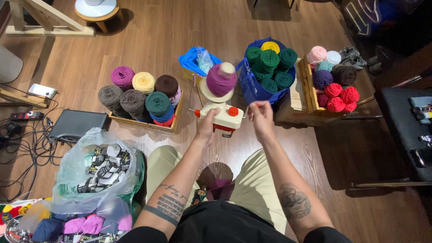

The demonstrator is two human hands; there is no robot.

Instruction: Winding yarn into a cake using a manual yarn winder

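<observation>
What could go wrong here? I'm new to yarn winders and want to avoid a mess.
The left hand alone steadies the winder, held in the air, so it may wobble as the right hand works at its side. The purple yarn cake sits tilted and could slip off.
</observation>
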